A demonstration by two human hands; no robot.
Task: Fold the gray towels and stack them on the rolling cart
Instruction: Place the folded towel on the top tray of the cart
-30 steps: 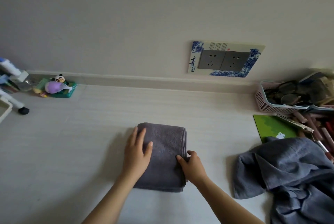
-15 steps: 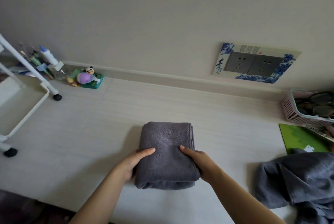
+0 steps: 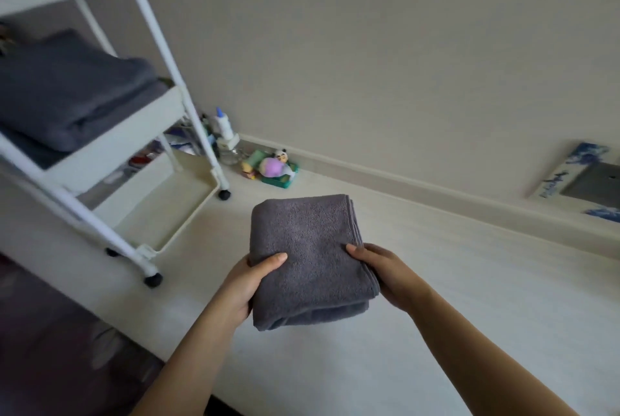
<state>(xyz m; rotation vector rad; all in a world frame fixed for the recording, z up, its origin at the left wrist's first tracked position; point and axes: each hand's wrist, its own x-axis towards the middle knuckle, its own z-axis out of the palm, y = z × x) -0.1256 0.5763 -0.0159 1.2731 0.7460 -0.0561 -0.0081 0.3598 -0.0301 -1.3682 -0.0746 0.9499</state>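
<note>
Folded gray towel (image 3: 310,254), thick and rectangular, layered edges on its right side, held level above the pale floor. White rolling cart (image 3: 174,80) to the left on black wheels. More folded gray towels (image 3: 67,97) stacked on its middle shelf.

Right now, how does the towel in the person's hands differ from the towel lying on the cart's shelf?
The folded towel is gripped at its near corners by the left hand and right hand, above the floor; the shelf towel rests untouched on the white cart. The folded towel is a compact, crisp square in full view; the shelf towel looks broader, and the picture's edge cuts it off. Both are gray and folded.
</note>
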